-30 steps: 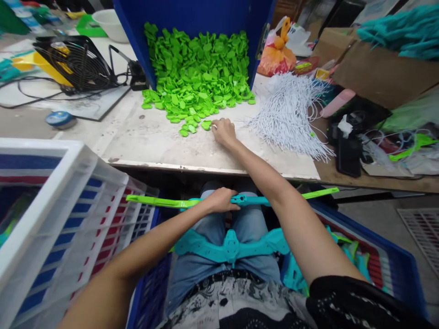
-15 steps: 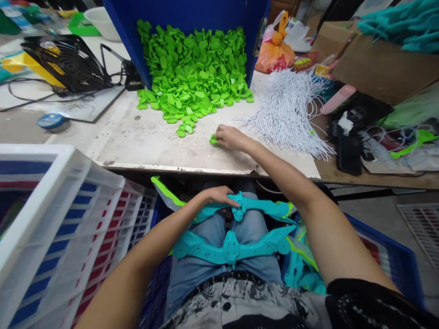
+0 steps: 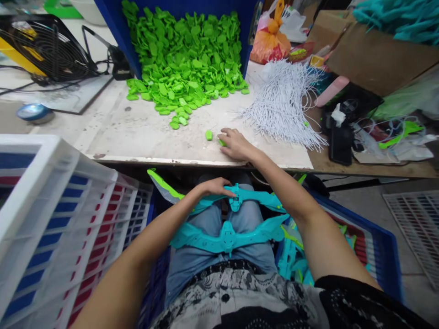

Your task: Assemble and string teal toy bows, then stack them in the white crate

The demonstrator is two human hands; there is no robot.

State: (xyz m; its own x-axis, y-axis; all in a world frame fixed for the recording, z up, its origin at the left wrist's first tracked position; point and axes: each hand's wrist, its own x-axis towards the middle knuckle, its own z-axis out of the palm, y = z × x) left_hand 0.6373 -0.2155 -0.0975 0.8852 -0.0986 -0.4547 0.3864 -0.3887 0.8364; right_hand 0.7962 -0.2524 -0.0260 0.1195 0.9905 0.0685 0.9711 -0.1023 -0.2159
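My left hand (image 3: 216, 186) holds a teal bow-shaped plastic part (image 3: 260, 195) near its middle, thumb reaching the central block. That part lies across my thighs. A second teal bow-shaped part (image 3: 206, 238) rests on my lap closer to my body. On the table, my right hand (image 3: 237, 145) has a small green plastic piece (image 3: 222, 142) at its fingertips, partly covered by the fingers. Just left of it lies another single green piece (image 3: 209, 135). Farther back, a heap of the same green pieces (image 3: 192, 59) spills from a blue bin (image 3: 113, 27).
White cable-tie-like strands (image 3: 281, 109) lie right of the heap, beside a black phone (image 3: 340, 148). A fan (image 3: 51, 45) and a round tin (image 3: 34, 112) are at left. A white crate (image 3: 78, 196) stands left of my legs; a blue crate (image 3: 391, 256) stands right.
One green piece now lies apart on the table, and my right hand has shifted slightly right with another at its fingers. My left hand stays on the teal part. The view has shifted somewhat.
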